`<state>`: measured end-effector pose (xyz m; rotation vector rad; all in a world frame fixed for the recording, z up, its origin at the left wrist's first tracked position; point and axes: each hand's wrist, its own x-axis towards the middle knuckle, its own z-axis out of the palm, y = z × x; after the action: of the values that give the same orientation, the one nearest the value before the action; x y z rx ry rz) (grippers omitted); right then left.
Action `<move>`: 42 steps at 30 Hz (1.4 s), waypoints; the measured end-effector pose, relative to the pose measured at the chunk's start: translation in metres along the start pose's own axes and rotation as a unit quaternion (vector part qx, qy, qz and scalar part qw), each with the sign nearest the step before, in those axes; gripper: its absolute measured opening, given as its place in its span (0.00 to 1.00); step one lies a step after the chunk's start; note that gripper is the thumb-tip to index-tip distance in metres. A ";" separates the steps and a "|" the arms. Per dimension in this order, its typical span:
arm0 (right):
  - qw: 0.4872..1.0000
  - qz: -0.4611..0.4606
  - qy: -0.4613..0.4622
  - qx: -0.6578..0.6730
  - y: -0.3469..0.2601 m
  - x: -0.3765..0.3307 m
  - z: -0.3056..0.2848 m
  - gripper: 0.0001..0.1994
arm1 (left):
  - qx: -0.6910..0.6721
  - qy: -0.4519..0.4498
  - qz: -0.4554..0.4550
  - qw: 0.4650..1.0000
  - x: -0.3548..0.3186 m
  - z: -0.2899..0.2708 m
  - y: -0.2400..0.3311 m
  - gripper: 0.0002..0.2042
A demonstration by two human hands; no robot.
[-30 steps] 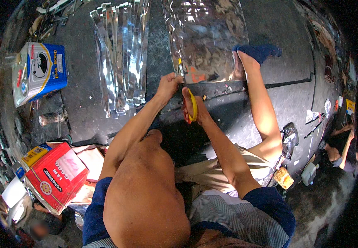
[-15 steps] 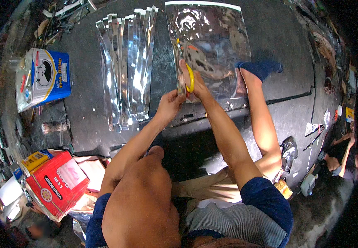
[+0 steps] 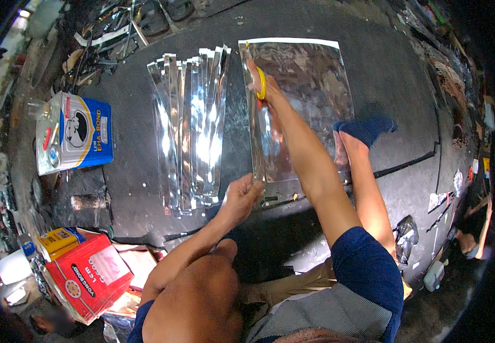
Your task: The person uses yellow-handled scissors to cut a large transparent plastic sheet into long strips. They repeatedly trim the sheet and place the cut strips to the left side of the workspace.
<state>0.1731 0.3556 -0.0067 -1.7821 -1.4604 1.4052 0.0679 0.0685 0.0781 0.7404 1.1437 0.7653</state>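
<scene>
A shiny reflective plastic sheet (image 3: 310,80) with a white far edge lies flat on the dark work surface. My right hand (image 3: 267,90) grips scissors (image 3: 262,82) by their yellow handle near the sheet's far left corner. The blades lie along the sheet's left edge, mostly hard to make out. At the near end, my left hand (image 3: 240,199) pinches the bottom of a narrow strip (image 3: 257,154) along that same edge. To the left of the sheet lie several long shiny strips (image 3: 189,137), side by side and partly overlapping.
A blue and white can (image 3: 93,134) stands at the left, with a glass jar (image 3: 84,201) nearer me. Closer still is a red box (image 3: 90,274). My socked foot (image 3: 367,131) rests by the sheet's right edge. Metal scraps (image 3: 124,34) lie far left; another person's arm (image 3: 479,220) shows far right.
My right hand with the scissors has moved away from me along the sheet's left edge. My left hand stays at the near end, and the hands are now farther apart. The view has shifted.
</scene>
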 end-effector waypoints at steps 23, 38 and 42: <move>0.986 0.017 -0.062 0.154 -0.010 -0.006 -0.038 0.40 | 0.534 0.352 0.108 0.761 -0.023 -0.074 -0.003 0.19; 0.883 0.284 -0.180 0.328 0.135 -0.398 -0.038 0.36 | -0.041 0.186 -0.078 0.979 0.099 0.008 -0.096 0.03; 0.889 0.277 -0.247 0.268 0.126 -0.420 -0.027 0.39 | -0.030 0.144 -0.073 0.986 0.097 0.004 -0.082 0.04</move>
<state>0.2854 -0.0610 0.0778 -1.5828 -0.6193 2.4077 0.1058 0.1046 -0.0373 0.4992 1.4129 0.7964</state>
